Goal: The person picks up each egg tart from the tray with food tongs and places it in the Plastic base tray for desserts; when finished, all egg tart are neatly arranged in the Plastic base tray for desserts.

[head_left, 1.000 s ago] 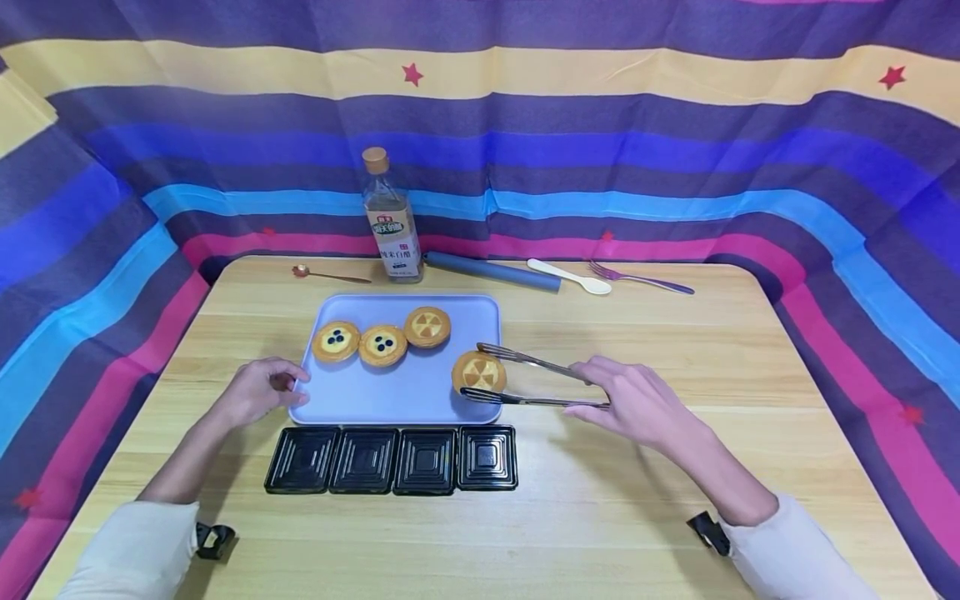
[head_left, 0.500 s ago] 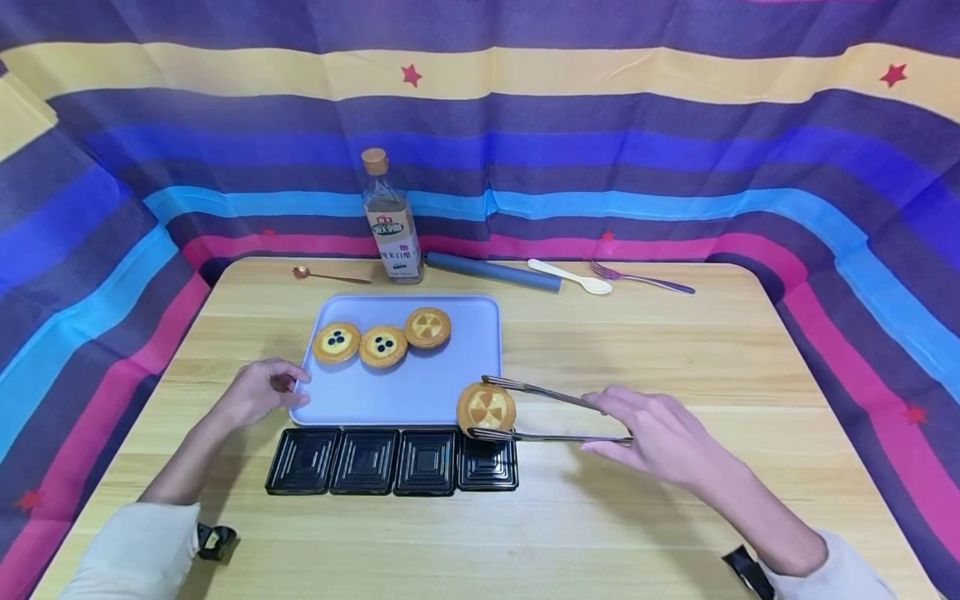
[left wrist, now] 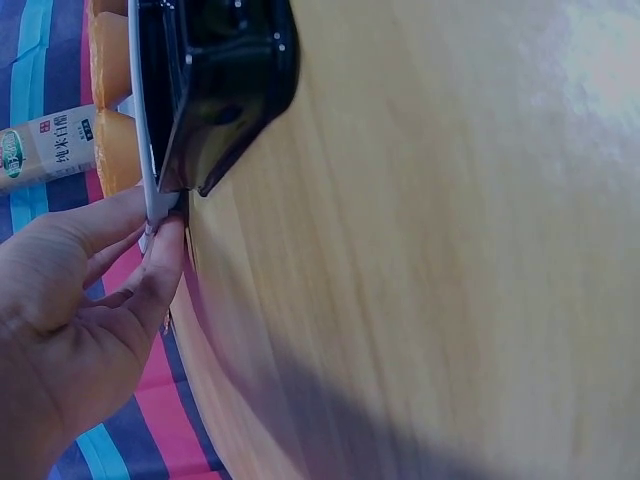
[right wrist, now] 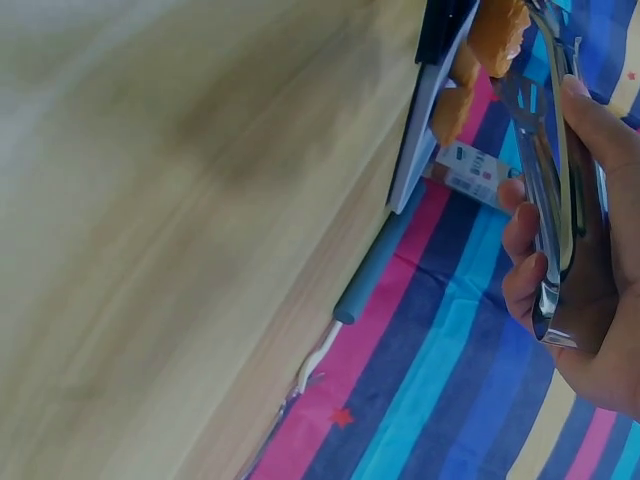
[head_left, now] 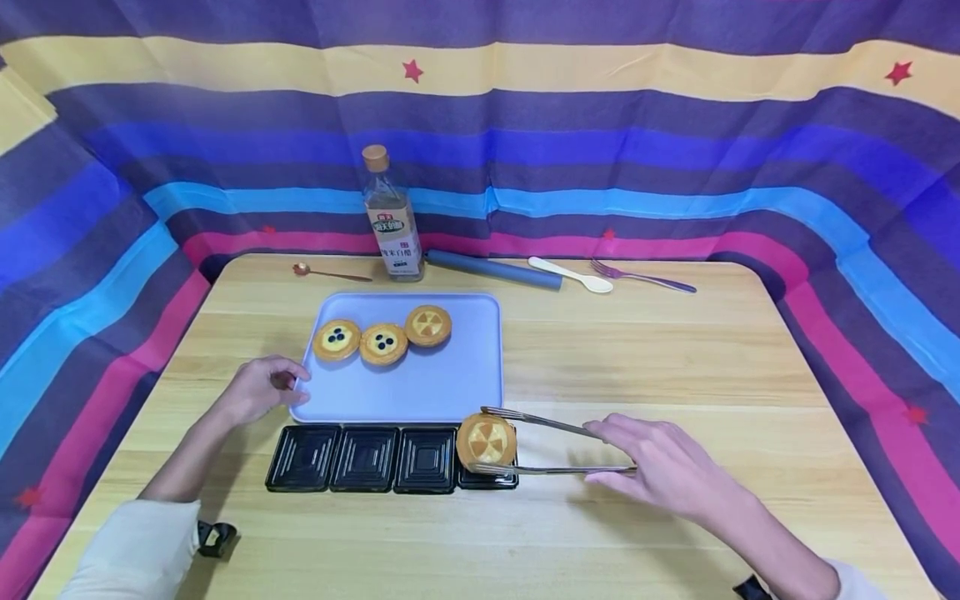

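Note:
My right hand (head_left: 663, 467) grips metal tongs (head_left: 547, 469), whose two arms hold an egg tart (head_left: 486, 440) with a wedge pattern on top. That tart is over the rightmost of several black square containers (head_left: 426, 460); whether it touches the container I cannot tell. My left hand (head_left: 262, 390) pinches the left rim of the lavender tray (head_left: 420, 400), thumb and fingers on its edge in the left wrist view. Two tarts with dark berries, a left one (head_left: 337, 340) and a right one (head_left: 383, 343), lie on the tray beside another wedge-patterned tart (head_left: 428, 325).
Behind the tray stands a vinegar bottle (head_left: 393, 221) with a tan cap. Along the back edge lie a small thin spoon (head_left: 333, 274), a blue-grey rod (head_left: 492, 270), a cream spoon (head_left: 573, 276) and a purplish fork (head_left: 645, 277). A striped cloth (head_left: 675, 150) surrounds the wooden table.
The right hand with the tongs has carried the tart from the tray's right front corner toward me, over the rightmost black container. The left hand stays at the tray's rim.

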`<state>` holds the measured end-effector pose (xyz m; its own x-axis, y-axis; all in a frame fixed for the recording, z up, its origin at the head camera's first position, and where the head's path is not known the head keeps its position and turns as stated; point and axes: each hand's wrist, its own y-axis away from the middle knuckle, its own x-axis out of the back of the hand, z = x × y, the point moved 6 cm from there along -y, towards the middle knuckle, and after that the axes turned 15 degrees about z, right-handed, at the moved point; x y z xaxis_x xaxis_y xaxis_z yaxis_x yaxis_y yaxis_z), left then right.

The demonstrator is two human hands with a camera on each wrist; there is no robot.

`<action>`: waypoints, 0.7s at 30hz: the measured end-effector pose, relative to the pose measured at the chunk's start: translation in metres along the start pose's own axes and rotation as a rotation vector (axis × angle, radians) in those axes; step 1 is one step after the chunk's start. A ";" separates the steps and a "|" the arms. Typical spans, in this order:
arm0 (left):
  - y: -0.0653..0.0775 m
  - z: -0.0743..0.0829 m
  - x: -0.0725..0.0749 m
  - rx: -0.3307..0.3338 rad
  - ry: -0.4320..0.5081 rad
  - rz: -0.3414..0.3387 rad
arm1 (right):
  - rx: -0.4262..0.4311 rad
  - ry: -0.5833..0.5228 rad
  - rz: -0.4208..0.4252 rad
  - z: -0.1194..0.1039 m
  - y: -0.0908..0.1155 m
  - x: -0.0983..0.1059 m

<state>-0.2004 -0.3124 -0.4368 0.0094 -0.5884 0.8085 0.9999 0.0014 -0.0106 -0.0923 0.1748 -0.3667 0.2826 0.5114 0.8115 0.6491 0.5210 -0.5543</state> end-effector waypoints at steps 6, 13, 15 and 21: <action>0.000 0.001 0.000 0.006 -0.012 -0.005 | -0.001 -0.039 -0.009 -0.003 0.006 -0.002; 0.000 0.003 0.000 0.001 -0.005 -0.007 | -0.007 -0.033 -0.014 -0.002 0.010 -0.007; 0.000 0.003 0.000 0.003 -0.006 -0.005 | -0.016 -0.032 -0.020 -0.001 0.011 -0.008; 0.000 0.004 0.000 0.000 -0.007 -0.005 | -0.038 -0.026 -0.031 0.001 0.011 -0.011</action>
<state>-0.2005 -0.3093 -0.4349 0.0047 -0.5828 0.8126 1.0000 -0.0010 -0.0065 -0.0895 0.1755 -0.3818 0.2438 0.5134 0.8228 0.6839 0.5105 -0.5212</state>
